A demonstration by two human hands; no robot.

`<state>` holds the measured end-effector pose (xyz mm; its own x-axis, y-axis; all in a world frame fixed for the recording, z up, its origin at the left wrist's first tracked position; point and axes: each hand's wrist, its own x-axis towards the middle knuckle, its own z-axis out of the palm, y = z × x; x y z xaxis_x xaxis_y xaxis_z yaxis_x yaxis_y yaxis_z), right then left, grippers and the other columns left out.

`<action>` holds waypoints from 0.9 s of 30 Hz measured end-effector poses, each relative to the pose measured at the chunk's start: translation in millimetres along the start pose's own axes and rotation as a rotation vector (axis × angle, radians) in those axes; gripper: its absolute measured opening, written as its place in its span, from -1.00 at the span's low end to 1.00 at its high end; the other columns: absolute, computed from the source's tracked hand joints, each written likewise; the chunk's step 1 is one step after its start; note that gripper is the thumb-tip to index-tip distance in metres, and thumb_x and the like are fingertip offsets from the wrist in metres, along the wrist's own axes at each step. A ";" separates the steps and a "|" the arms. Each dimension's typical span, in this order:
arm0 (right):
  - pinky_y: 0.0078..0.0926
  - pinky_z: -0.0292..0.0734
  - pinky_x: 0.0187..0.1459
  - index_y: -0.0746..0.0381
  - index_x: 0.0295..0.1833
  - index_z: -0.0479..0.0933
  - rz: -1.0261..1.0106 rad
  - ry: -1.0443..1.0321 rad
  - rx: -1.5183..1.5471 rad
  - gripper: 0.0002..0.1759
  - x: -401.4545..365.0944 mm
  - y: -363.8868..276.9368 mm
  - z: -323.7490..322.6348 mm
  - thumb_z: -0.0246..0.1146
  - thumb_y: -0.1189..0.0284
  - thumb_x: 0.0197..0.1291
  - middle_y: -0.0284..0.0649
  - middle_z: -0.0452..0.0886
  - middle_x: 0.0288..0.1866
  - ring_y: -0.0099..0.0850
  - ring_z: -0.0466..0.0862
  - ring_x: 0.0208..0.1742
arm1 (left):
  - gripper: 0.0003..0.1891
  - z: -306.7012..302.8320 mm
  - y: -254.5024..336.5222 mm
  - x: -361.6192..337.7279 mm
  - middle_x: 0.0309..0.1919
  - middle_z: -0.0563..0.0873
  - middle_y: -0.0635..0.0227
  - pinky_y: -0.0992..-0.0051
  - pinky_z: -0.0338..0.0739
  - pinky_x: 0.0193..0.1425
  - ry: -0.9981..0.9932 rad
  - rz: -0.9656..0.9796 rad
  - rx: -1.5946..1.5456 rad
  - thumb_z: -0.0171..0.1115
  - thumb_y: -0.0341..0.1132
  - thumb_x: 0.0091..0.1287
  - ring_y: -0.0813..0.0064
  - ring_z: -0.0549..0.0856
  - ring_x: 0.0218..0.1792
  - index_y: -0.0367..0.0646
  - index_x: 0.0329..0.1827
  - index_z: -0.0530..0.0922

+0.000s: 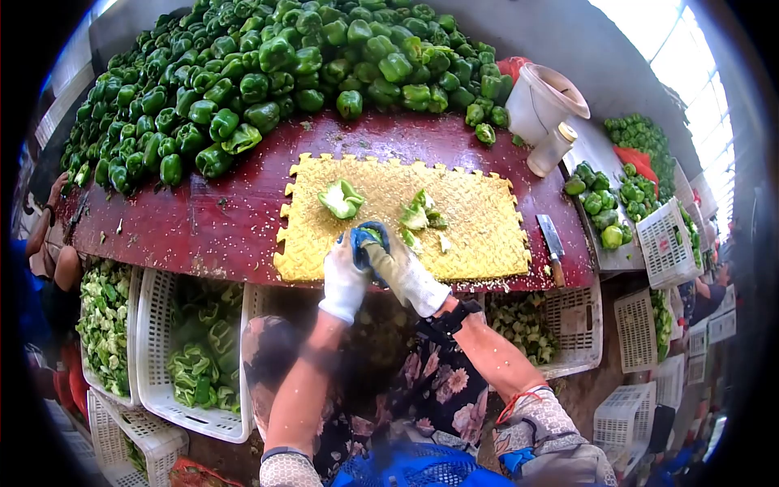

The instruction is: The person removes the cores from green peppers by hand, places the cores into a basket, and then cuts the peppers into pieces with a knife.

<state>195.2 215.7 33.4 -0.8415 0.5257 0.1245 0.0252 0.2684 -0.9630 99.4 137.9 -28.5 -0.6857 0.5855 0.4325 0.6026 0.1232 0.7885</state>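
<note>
My left hand (347, 272), in a white glove with blue-coated fingers, is closed around a green bell pepper (372, 235) at the front edge of the yellow foam mat (324, 247). My right hand (402, 272), also gloved, presses its closed fingers against the same pepper; most of it is hidden by the gloves. Beyond my hands lies a cut-open pepper half (341, 199) on the mat. Several pepper cores and scraps (418, 213) lie to its right, and seeds are scattered about. A knife (551, 247) rests on the red table to the right of the mat.
A big heap of green peppers (276, 57) covers the back of the red table (219, 235). A white bucket (544, 101) and a plastic bottle (552, 150) stand at right. Below the front edge are crates, one (195, 418) holding cut peppers. Another person's arm (42, 231) shows at left.
</note>
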 end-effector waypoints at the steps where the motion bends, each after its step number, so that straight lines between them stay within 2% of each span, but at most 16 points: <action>1: -0.50 0.50 0.01 0.25 0.17 0.41 0.005 0.003 0.001 -0.58 1.1 2.5 -2.5 0.11 0.12 0.48 -0.32 0.58 -0.11 -0.53 0.51 -0.08 | -0.79 -0.7 -1.0 0.2 -0.34 0.71 0.06 0.32 0.60 -0.22 0.024 0.013 -0.008 0.31 -0.36 0.24 0.11 0.73 -0.31 -0.22 -0.10 0.57; 3: -0.48 0.46 0.09 0.24 0.17 0.43 0.114 -0.147 0.124 -0.57 10.2 12.8 -13.1 0.11 0.10 0.48 -0.30 0.58 -0.05 -0.49 0.52 -0.01 | -0.86 -8.8 2.7 3.5 -0.41 0.70 0.42 0.57 0.55 -0.26 -0.024 -0.078 -0.349 0.33 -0.42 0.25 0.69 0.61 -0.38 -0.24 -0.17 0.62; 6: -0.55 0.42 0.15 0.21 0.27 0.41 0.192 -0.245 0.259 -0.54 18.2 37.3 -27.0 0.11 0.11 0.47 -0.32 0.57 0.02 -0.51 0.51 0.05 | -0.85 -11.5 4.8 3.3 -0.38 0.71 0.15 0.45 0.56 -0.24 -0.066 -0.209 -0.422 0.32 -0.51 0.18 0.43 0.69 -0.37 -0.29 -0.19 0.63; 8: -0.61 0.46 0.13 0.17 0.41 0.34 0.390 -0.337 0.393 -0.46 18.5 36.3 -39.8 0.15 0.13 0.45 -0.32 0.56 0.12 -0.53 0.52 0.08 | -0.92 -9.0 -1.9 4.6 -0.42 0.67 0.50 0.64 0.49 -0.38 -0.121 -0.318 -0.500 0.34 -0.45 0.29 0.73 0.57 -0.46 -0.23 -0.20 0.64; 13: -0.56 0.56 0.03 0.22 0.41 0.32 0.512 -0.317 0.605 -0.43 8.6 33.5 -44.6 0.14 0.12 0.45 -0.29 0.56 0.17 -0.53 0.54 0.08 | -0.91 -10.4 -8.9 4.4 -0.47 0.67 0.43 0.62 0.48 -0.48 -0.222 -0.497 -0.720 0.32 -0.48 0.29 0.68 0.58 -0.52 -0.25 -0.18 0.64; 14: -0.55 0.57 0.02 0.21 0.40 0.34 0.349 -0.376 0.638 -0.45 5.5 32.7 -44.7 0.13 0.12 0.46 -0.27 0.57 0.16 -0.51 0.57 0.07 | -0.90 -11.4 -8.7 4.5 -0.48 0.69 0.38 0.58 0.49 -0.46 -0.225 -0.542 -0.822 0.31 -0.52 0.27 0.64 0.60 -0.52 -0.28 -0.17 0.65; 15: -0.54 0.58 0.00 0.20 0.38 0.36 0.185 -0.432 0.666 -0.47 2.6 33.6 -45.6 0.11 0.13 0.46 -0.25 0.58 0.16 -0.49 0.59 0.05 | -0.88 -17.7 -4.3 5.0 -0.49 0.67 0.33 0.55 0.48 -0.66 -0.264 -0.549 -0.984 0.23 -0.43 0.38 0.53 0.63 -0.62 -0.31 -0.14 0.60; 16: -0.48 0.60 -0.04 0.18 0.34 0.42 -0.406 -0.384 0.093 -0.50 7.3 60.0 -49.0 0.09 0.10 0.47 -0.19 0.60 0.18 -0.45 0.63 0.03 | -0.89 -20.2 -3.1 6.4 -0.49 0.68 0.29 0.53 0.49 -0.67 -0.268 -0.575 -1.077 0.21 -0.43 0.38 0.51 0.63 -0.63 -0.32 -0.15 0.59; 17: -0.48 0.60 -0.04 0.18 0.34 0.42 -0.403 -0.382 0.095 -0.50 8.0 62.2 -48.9 0.09 0.10 0.47 -0.19 0.60 0.18 -0.45 0.63 0.03 | -0.89 -21.6 -2.2 9.1 -0.50 0.68 0.24 0.50 0.49 -0.69 -0.270 -0.599 -1.169 0.19 -0.44 0.39 0.48 0.63 -0.64 -0.33 -0.15 0.59; 19: -0.39 0.59 -0.06 0.16 0.32 0.45 0.466 -0.377 1.098 -0.49 12.1 66.3 -46.8 0.10 0.06 0.45 -0.15 0.63 0.14 -0.42 0.66 0.01 | -0.85 -18.5 -9.3 11.3 -0.41 0.70 0.22 0.50 0.56 -0.59 -0.166 -0.528 -1.231 0.22 -0.41 0.38 0.47 0.66 -0.57 -0.34 -0.11 0.59; 21: -0.58 0.55 -0.33 0.07 0.45 0.34 0.437 -0.137 0.932 -0.40 19.3 51.3 -48.3 0.16 0.05 0.41 -0.16 0.65 0.10 -0.49 0.68 -0.14 | -0.82 -19.4 -8.0 12.6 -0.39 0.69 0.26 0.47 0.62 -0.46 0.120 -0.571 -1.201 0.24 -0.37 0.38 0.46 0.67 -0.52 -0.31 -0.07 0.59; 22: -0.63 0.52 -0.39 0.06 0.47 0.31 0.490 -0.102 0.538 -0.40 33.8 37.1 -45.6 0.15 0.08 0.41 -0.15 0.65 0.07 -0.50 0.66 -0.21 | -0.68 -14.6 -25.9 9.2 -0.19 0.67 0.22 0.42 0.66 -0.38 0.194 -0.642 -1.118 0.24 -0.31 0.40 0.43 0.67 -0.44 -0.21 0.16 0.51; 23: -0.69 0.49 -0.46 0.06 0.49 0.28 0.529 -0.067 0.140 -0.39 48.2 28.2 -43.5 0.15 0.11 0.41 -0.15 0.65 0.04 -0.51 0.64 -0.29 | -0.68 -11.9 -24.4 4.8 -0.19 0.67 0.22 0.42 0.66 -0.38 0.195 -0.643 -1.116 0.24 -0.31 0.40 0.43 0.67 -0.44 -0.21 0.16 0.51; 24: -0.69 0.47 -0.50 0.08 0.52 0.21 0.306 -0.209 -0.420 -0.38 45.3 59.0 -56.2 0.11 0.16 0.42 -0.14 0.63 -0.08 -0.53 0.53 -0.44 | -0.61 -8.9 -19.4 1.3 -0.07 0.61 0.20 0.39 0.66 -0.38 0.262 -0.700 -1.075 0.23 -0.30 0.41 0.41 0.67 -0.41 -0.13 0.26 0.42; 26: -0.67 0.48 -0.48 0.14 0.51 0.20 0.271 -0.014 -0.392 -0.40 53.4 46.3 -56.2 0.05 0.16 0.45 -0.17 0.58 -0.21 -0.56 0.47 -0.48 | -0.41 -7.2 -24.7 2.4 0.19 0.44 0.20 0.33 0.67 -0.37 0.296 -0.817 -1.014 0.21 -0.34 0.42 0.38 0.67 -0.32 0.06 0.47 0.20; 27: -0.65 0.51 -0.45 0.16 0.50 0.21 0.343 0.095 -0.355 -0.41 52.8 14.6 -52.7 0.04 0.16 0.46 -0.16 0.58 -0.21 -0.54 0.48 -0.46 | -0.46 -4.9 -21.1 -1.2 0.15 0.48 0.22 0.34 0.67 -0.37 0.357 -0.806 -1.048 0.19 -0.38 0.42 0.40 0.66 -0.34 0.04 0.43 0.26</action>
<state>179.6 289.9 38.6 -0.7001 0.6985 -0.1483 0.4881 0.3165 -0.8134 85.5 130.7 -43.5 -0.8592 0.3848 -0.3373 -0.4891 -0.4237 0.7624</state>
